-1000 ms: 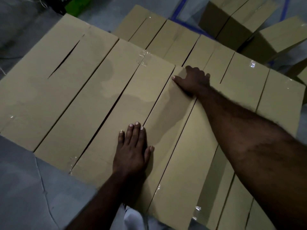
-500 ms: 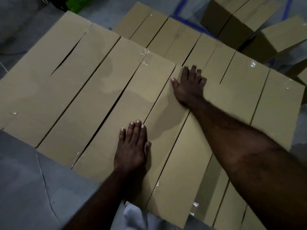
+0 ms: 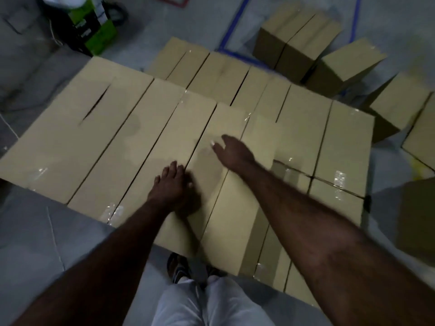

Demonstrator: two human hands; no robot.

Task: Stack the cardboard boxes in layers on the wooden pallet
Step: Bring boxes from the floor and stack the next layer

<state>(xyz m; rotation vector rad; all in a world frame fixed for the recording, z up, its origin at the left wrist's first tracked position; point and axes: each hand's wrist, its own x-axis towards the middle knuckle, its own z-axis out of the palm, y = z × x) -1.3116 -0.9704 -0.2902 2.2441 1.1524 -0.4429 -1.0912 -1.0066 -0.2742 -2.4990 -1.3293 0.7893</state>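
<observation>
On top of the stacked layer of cardboard boxes (image 3: 150, 147), set side by side with their taped flaps shut, both hands are seen with nothing grasped. The left hand (image 3: 173, 184) is laid flat, fingers together, on the lid of a box near the front edge of the layer. The right hand (image 3: 231, 150) is held open, fingers spread, just over or on the neighbouring box (image 3: 235, 203); contact cannot be told through the blur. The contents of the boxes are hidden, and the wooden pallet is covered by them. More closed cardboard boxes (image 3: 303, 41) are placed on the grey floor (image 3: 42, 231) beyond the layer, near blue tape lines (image 3: 231, 27), and others (image 3: 400, 107) to the right. A green and black container (image 3: 96, 27) is seen on the floor at the far left. White trousers (image 3: 207, 302) and a shoe (image 3: 176, 267) are visible at the bottom edge.
</observation>
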